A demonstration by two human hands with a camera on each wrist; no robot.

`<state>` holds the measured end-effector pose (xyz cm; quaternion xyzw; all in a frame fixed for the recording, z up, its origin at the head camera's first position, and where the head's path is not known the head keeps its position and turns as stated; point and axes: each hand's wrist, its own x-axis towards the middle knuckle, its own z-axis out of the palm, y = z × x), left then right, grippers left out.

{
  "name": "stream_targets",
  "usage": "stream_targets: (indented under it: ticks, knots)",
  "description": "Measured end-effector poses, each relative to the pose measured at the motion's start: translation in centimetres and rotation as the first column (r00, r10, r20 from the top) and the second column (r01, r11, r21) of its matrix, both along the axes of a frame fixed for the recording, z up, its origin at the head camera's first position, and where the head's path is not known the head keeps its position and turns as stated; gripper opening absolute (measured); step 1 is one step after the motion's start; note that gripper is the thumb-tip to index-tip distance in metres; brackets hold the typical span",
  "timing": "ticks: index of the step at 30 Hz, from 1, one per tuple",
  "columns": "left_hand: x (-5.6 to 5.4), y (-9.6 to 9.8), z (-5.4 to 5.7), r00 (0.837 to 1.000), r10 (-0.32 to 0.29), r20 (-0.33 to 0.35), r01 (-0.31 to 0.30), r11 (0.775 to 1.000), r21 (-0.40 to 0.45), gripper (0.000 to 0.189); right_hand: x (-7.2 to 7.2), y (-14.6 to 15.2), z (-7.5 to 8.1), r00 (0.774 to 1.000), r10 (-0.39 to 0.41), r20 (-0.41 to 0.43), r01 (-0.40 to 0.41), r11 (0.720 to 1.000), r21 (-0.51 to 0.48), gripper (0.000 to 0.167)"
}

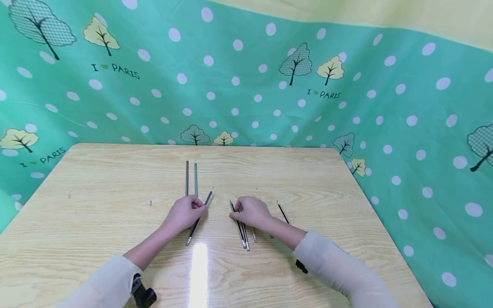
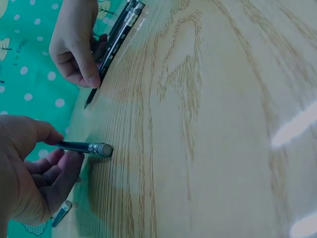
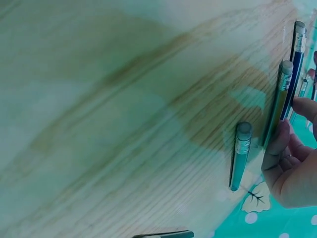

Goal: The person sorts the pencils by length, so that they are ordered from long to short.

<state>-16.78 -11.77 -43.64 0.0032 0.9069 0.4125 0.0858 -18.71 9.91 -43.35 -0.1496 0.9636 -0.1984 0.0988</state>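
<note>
In the head view my left hand (image 1: 186, 212) pinches a dark blue pencil (image 1: 194, 230) between thumb and fingers, its eraser end toward me. The left wrist view shows that pencil's silver ferrule and eraser (image 2: 101, 149) close over the wood. Just beyond my left hand lie a dark pencil (image 1: 187, 175) and a teal pencil (image 1: 195, 177), side by side. My right hand (image 1: 252, 211) pinches a black pencil (image 1: 238, 227) from a small bunch, eraser ends toward me. Right beside it in the bunch is another dark pencil (image 1: 245, 237); the fingers partly hide both.
A pencil (image 1: 254, 234) with a silver ferrule pokes out under my right hand. Farther right, a black pencil (image 1: 283, 211) lies partly behind my right forearm. The wooden table (image 1: 96, 192) meets a green dotted cloth (image 1: 239, 94) at its back and right edges.
</note>
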Motion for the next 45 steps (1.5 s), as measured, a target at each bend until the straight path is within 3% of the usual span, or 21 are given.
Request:
stream_targets:
  ticks: [12,27,39,45]
  knots:
    - [-0.20,-0.22,-0.44,0.999,0.004,-0.050,-0.004,1.000,0.012,0.019,0.22,-0.28,0.33,1.000,-0.011,0.000,0.011,1.000,0.015,0.023]
    - [-0.24,-0.49,-0.47,0.999,0.034,0.034,-0.039,0.989,0.144,0.025,0.26,-0.60,0.40,1.000,-0.015,-0.027,0.016,0.999,0.034,0.016]
    - [-0.12,-0.45,-0.24,0.997,0.039,0.061,-0.048,0.985,0.164,0.026,0.15,-0.72,0.29,0.998,-0.054,0.028,0.056,0.996,-0.068,0.012]
    - [-0.07,-0.44,-0.18,0.998,0.041,0.057,-0.050,0.984,0.169,0.026,-0.04,-0.75,0.62,0.988,-0.086,0.126,0.113,0.968,-0.222,0.013]
